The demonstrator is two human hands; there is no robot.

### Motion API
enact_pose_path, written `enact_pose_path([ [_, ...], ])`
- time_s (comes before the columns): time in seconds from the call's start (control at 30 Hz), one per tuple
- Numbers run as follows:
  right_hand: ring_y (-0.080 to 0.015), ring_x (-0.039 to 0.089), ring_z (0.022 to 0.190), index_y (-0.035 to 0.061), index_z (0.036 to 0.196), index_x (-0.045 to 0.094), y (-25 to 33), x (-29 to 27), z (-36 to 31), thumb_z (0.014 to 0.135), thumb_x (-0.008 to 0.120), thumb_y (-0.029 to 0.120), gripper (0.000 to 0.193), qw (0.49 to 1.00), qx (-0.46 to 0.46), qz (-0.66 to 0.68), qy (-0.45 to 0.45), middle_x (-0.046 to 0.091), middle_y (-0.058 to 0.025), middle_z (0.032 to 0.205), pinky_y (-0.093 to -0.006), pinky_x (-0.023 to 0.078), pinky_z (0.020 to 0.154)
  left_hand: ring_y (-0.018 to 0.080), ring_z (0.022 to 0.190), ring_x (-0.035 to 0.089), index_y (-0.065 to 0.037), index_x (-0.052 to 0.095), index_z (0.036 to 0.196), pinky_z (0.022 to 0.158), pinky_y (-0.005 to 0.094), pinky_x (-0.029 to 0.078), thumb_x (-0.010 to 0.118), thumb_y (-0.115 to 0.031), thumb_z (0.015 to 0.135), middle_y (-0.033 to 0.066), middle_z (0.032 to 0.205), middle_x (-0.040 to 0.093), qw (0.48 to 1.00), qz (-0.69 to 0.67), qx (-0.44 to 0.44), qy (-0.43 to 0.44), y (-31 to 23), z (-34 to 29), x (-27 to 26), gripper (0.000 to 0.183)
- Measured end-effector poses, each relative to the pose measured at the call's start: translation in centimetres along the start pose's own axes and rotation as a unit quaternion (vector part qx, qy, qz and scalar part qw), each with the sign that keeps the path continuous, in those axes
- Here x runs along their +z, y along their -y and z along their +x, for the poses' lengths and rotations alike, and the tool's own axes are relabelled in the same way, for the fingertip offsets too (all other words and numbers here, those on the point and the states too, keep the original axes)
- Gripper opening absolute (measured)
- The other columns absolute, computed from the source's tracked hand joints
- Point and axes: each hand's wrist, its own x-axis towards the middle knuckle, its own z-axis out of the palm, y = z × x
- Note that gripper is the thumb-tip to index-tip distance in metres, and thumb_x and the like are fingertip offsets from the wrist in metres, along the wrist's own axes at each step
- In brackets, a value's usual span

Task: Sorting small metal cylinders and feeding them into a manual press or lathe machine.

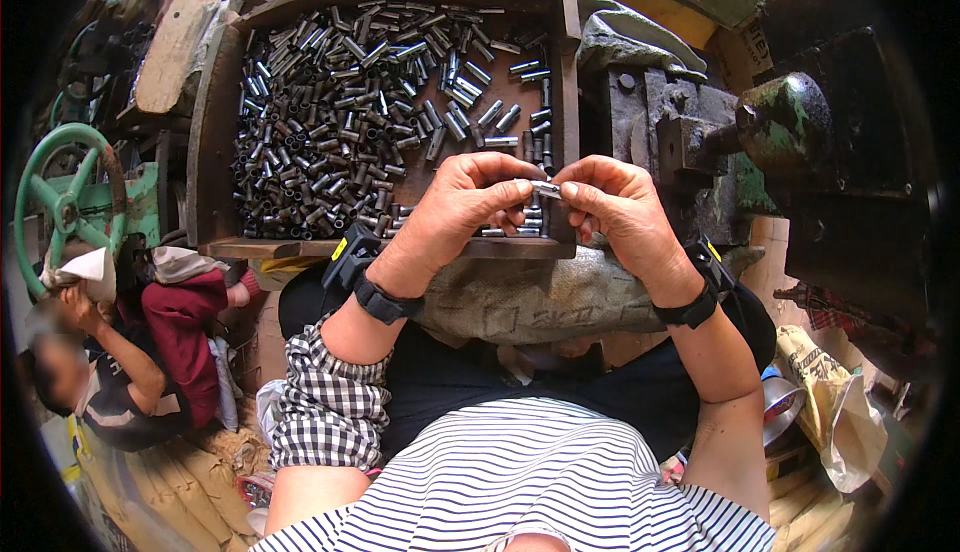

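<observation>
Two-handed, pinching a short metal tube (546,189) in nearly closed fingertips of left hand (455,197) and right hand (620,197), above the wooden box (566,102) toward its near right corner, apparently checking or turning it, next needing a steady grip.

Striped shirt (520,462), dark on white; checked black-and-white sleeve (335,397) (left side, bunched); black wristbands (385,304); dark trousers (430,367).

Left hand (465,197) and right hand (622,207) hide parts of small tube (546,189) from me, near 1 o'clock. Other person's head (62,357) blurred, 8 o'clock. Striped shirt (510,472) cut off, 6 o'clock. Can't tell where dark machine (855,167) ends, 3 o'clock.
</observation>
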Motion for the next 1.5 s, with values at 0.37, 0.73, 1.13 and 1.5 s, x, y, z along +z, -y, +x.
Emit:
enact_pose_path([
  [0.37, -0.0058, 0.058, 0.062, 0.0029, 0.092, 0.064, -0.2, -0.4, 0.2, 0.085, 0.066, 0.013, 0.012, 0.997, 0.027, 0.073, 0.026, 0.062, -0.0013, 0.073, -0.0173, 0.048, 0.051, 0.0048, 0.060, 0.058, -0.002, 0.063, 0.102, 0.054, 0.0170, 0.049, 0.064, -0.015, 0.087, 0.0009, 0.080, 0.063, 1.000, -0.020, 0.011, 0.007, 0.0, -0.1, 0.1, 0.020],
  [0.73, -0.0054, 0.058, 0.062, 0.0024, 0.092, 0.063, -1.3, -0.6, 0.6, 0.084, 0.066, 0.012, 0.012, 0.999, -0.012, 0.043, 0.008, 0.062, -0.0021, 0.074, -0.0181, 0.049, 0.053, 0.0031, 0.049, 0.053, -0.001, 0.061, 0.103, 0.042, 0.0135, 0.042, 0.061, -0.014, 0.089, 0.0036, 0.073, 0.062, 0.999, -0.043, 0.014, 0.000, 0.7, 0.3, 0.0, 0.019],
  [1.13, -0.0067, 0.059, 0.062, 0.0013, 0.091, 0.062, -1.0, -0.4, 0.7, 0.083, 0.067, 0.009, 0.012, 0.999, -0.039, -0.020, -0.008, 0.062, -0.0028, 0.073, -0.0198, 0.049, 0.054, 0.0027, 0.043, 0.050, -0.001, 0.062, 0.098, 0.038, 0.0135, 0.039, 0.061, -0.016, 0.089, 0.0038, 0.066, 0.061, 0.998, -0.024, -0.022, -0.051, 0.5, 0.3, 0.5, 0.018],
  [1.5, -0.0088, 0.063, 0.063, -0.0008, 0.092, 0.056, -0.1, -0.7, 0.6, 0.079, 0.071, 0.007, 0.021, 1.000, -0.002, 0.026, -0.002, 0.063, -0.0056, 0.076, -0.0210, 0.053, 0.055, 0.0027, 0.041, 0.047, -0.002, 0.060, 0.091, 0.035, 0.0140, 0.037, 0.062, -0.018, 0.089, 0.0036, 0.064, 0.060, 0.996, -0.048, -0.009, -0.072, 1.3, 0.3, 1.4, 0.016],
])
